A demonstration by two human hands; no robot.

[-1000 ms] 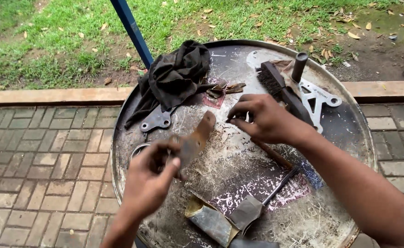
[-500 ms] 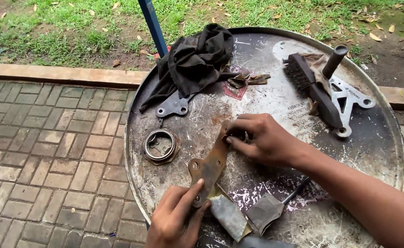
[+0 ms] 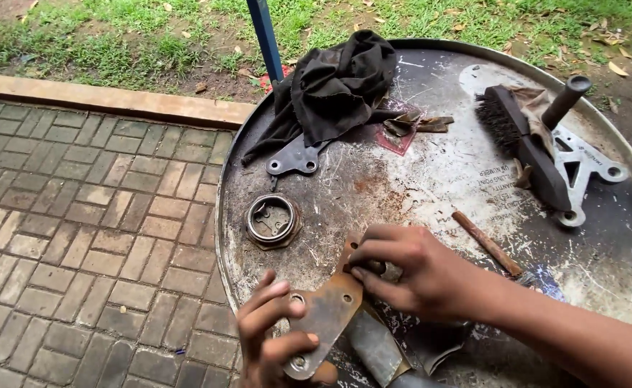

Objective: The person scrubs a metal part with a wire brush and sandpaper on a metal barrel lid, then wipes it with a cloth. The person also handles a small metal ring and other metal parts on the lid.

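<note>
My left hand (image 3: 273, 338) grips the lower end of a rusty flat metal bracket (image 3: 324, 316) with bolt holes, over the near edge of a round metal drum top (image 3: 431, 165). My right hand (image 3: 409, 269) pinches the bracket's upper end with its fingertips, fingers curled over something small that I cannot make out. Two flat metal blades (image 3: 373, 345) lie under the bracket and my right wrist.
A rusty ring-shaped part (image 3: 273, 220) lies left of my hands. A black rag (image 3: 334, 86) covers a grey bracket (image 3: 296, 158) at the back. A wire brush (image 3: 524, 144), a black cylinder (image 3: 564, 102), a silver bracket (image 3: 582, 169) and a rusty rod (image 3: 487, 243) lie right. Blue pole (image 3: 266, 32), brick paving (image 3: 79, 237).
The view has shifted left and down. Both hands have lowered the bracket toward the drum's near edge; my right hand has moved closer onto its upper end.
</note>
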